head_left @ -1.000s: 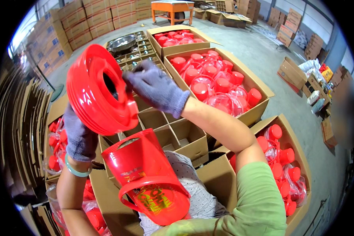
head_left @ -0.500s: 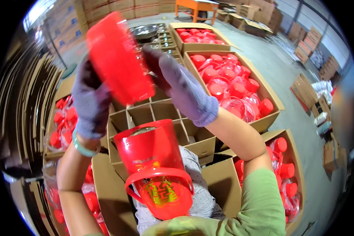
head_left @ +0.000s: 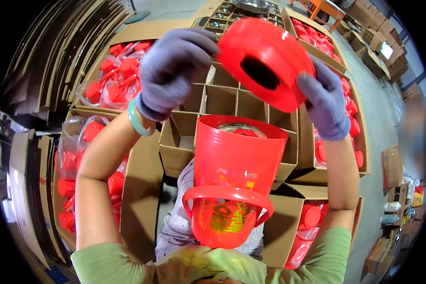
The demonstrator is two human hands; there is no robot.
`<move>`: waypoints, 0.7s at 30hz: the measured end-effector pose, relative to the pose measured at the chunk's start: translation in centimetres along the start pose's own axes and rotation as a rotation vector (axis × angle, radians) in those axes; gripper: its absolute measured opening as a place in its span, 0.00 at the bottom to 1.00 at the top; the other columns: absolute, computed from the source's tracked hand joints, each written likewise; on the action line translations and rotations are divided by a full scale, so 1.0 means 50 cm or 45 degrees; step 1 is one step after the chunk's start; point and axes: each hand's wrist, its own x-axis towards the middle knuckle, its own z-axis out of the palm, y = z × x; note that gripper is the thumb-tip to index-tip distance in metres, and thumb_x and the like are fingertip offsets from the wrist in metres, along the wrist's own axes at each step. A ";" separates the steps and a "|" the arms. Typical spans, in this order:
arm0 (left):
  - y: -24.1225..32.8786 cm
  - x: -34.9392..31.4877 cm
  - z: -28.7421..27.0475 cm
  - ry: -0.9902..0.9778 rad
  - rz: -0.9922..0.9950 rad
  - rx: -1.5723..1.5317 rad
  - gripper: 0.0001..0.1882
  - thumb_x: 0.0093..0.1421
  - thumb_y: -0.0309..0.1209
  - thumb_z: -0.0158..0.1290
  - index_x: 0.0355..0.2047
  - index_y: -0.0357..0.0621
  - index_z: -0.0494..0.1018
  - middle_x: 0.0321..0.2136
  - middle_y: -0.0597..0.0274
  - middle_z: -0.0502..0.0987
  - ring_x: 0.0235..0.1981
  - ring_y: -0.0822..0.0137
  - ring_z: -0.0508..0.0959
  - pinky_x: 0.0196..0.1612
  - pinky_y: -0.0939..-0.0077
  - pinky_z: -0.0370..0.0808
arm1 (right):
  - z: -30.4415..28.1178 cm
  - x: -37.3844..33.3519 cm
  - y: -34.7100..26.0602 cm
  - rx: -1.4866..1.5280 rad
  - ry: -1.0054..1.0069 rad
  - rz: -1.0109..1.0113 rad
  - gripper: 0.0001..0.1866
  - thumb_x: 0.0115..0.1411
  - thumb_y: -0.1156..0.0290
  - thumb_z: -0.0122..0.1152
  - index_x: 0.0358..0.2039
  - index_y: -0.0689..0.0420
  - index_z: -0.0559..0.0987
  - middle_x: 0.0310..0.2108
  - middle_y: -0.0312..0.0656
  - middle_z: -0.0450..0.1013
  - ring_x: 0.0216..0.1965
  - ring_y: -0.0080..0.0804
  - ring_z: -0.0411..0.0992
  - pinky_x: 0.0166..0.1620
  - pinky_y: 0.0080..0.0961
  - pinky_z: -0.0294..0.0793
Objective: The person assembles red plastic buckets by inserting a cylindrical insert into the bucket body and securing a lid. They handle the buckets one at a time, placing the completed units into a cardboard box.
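A round, shiny red plastic piece (head_left: 281,52) with a dark hole in its middle is held up, tilted, over the divided carton. My right hand (head_left: 324,99), in a grey-purple knit glove, grips its right edge, thumb on the near face. On the other side my gloved left hand (head_left: 175,71) has bent fingers, their tips meeting the piece's left edge. Below, a red bucket (head_left: 236,156) with gold markings leans against my body, mouth facing away. Its handle hangs across the front, and something clear-wrapped with red shows inside.
A carton with cardboard dividers (head_left: 222,100) stands just beyond the bucket. Open cartons of red plastic items in clear bags flank me, one at left (head_left: 123,71) and one at right (head_left: 362,135). Flattened cardboard sheets (head_left: 57,61) stack at far left; a metal bowl (head_left: 253,5) lies at the back.
The red piece has turned, so its dark hole now shows. My view has swung left, placing hands and bucket farther right. My right hand has moved round to the piece's right edge.
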 end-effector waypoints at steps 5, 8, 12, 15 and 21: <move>0.016 -0.103 0.068 0.338 -0.909 -0.594 0.21 0.72 0.37 0.34 0.54 0.34 0.68 0.51 0.55 0.74 0.54 0.66 0.72 0.61 0.69 0.65 | -0.008 -0.009 -0.002 0.027 -0.598 0.113 0.31 0.49 0.71 0.69 0.55 0.68 0.74 0.54 0.50 0.73 0.54 0.34 0.72 0.58 0.31 0.70; 0.045 -0.122 0.087 0.202 -1.129 -1.051 0.36 0.71 0.56 0.30 0.53 0.34 0.69 0.51 0.54 0.74 0.53 0.64 0.74 0.60 0.69 0.66 | 0.003 0.000 0.014 -0.042 -0.690 0.135 0.32 0.46 0.67 0.69 0.52 0.70 0.76 0.55 0.55 0.72 0.54 0.39 0.73 0.58 0.33 0.70; 0.037 -0.134 0.096 0.013 -0.773 -0.586 0.27 0.73 0.47 0.30 0.45 0.35 0.70 0.43 0.48 0.77 0.46 0.56 0.76 0.56 0.60 0.69 | 0.005 0.007 0.022 -0.127 -0.785 0.033 0.32 0.47 0.64 0.72 0.51 0.70 0.77 0.55 0.57 0.72 0.55 0.43 0.73 0.59 0.36 0.69; 0.031 -0.137 0.099 0.026 -0.655 -0.492 0.25 0.73 0.45 0.31 0.41 0.37 0.70 0.41 0.47 0.77 0.46 0.54 0.76 0.57 0.56 0.69 | 0.007 0.013 0.015 -0.202 -0.847 -0.099 0.31 0.48 0.64 0.71 0.50 0.70 0.77 0.54 0.58 0.72 0.55 0.45 0.72 0.60 0.37 0.68; 0.027 -0.144 0.095 0.107 -0.750 -0.633 0.32 0.70 0.52 0.38 0.37 0.31 0.75 0.40 0.46 0.76 0.44 0.55 0.75 0.53 0.64 0.69 | 0.021 -0.001 0.035 -0.061 -0.714 -0.023 0.30 0.49 0.65 0.70 0.50 0.69 0.78 0.52 0.58 0.74 0.55 0.46 0.73 0.60 0.37 0.68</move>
